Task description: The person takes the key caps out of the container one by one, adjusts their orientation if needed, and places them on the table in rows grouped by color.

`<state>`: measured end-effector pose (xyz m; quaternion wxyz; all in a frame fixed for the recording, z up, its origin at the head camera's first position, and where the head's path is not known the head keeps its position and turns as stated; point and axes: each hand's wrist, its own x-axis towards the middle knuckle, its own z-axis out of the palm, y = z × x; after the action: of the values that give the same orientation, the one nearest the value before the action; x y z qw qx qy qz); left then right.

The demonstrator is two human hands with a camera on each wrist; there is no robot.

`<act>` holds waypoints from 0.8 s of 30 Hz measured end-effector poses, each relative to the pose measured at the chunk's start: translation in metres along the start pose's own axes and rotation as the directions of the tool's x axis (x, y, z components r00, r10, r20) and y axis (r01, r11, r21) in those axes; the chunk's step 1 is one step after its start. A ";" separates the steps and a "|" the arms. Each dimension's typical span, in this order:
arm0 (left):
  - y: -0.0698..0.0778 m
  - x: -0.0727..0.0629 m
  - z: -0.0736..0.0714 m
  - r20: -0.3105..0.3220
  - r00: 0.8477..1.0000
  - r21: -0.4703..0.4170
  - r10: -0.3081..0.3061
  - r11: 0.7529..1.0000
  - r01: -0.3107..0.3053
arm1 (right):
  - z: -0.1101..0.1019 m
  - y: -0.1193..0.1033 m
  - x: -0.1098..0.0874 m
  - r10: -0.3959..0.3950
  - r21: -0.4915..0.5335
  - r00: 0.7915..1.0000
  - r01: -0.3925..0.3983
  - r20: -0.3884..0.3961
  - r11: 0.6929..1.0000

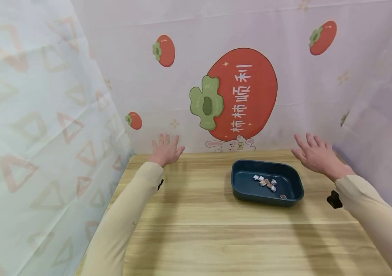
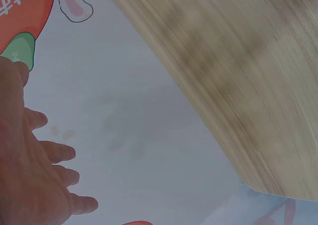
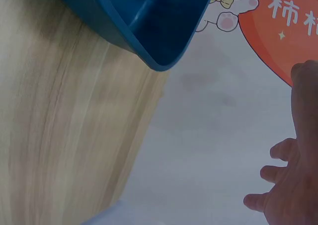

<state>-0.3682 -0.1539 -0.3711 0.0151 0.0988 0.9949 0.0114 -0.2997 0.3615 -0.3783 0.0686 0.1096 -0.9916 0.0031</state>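
Observation:
A dark blue rectangular tray (image 1: 251, 197) with rounded corners stands on the wooden table, right of the middle in the head view. Inside it lie several small white and brown cube-like pieces (image 1: 263, 183), too small to tell their kind. My left hand (image 1: 166, 150) is held out above the far left of the table, fingers spread, touching nothing. To the right of the tray my right hand (image 1: 317, 155) hovers with its fingers extended and holds nothing. One corner of the tray (image 3: 117, 21) shows in the right wrist view; the left wrist view has only the hand, table and cloth.
The wooden table (image 1: 196, 237) ends at a pale cloth backdrop (image 1: 154, 88) printed with persimmons. Another pale cloth (image 1: 44, 134) with triangle prints hangs along the left side, and cloth closes off the right too. Small black pieces (image 1: 335, 199) sit at both cuffs.

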 end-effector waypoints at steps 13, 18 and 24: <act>0.006 0.002 0.009 0.025 0.999 -0.048 0.027 0.999 -0.026 | 0.030 -0.010 -0.008 -0.010 0.061 1.000 0.009 0.004 0.998; 0.003 0.002 0.014 0.017 0.999 -0.088 0.027 0.996 -0.026 | 0.038 -0.010 -0.010 -0.035 0.065 0.999 0.036 -0.009 0.997; 0.012 0.004 0.020 0.004 0.998 -0.067 0.066 0.996 -0.066 | 0.047 -0.007 -0.011 -0.044 0.075 0.999 0.043 0.015 0.996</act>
<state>-0.3689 -0.1413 -0.3906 0.0209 0.1311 0.9901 0.0451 -0.2944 0.3560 -0.4268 0.0562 0.1338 -0.9887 0.0376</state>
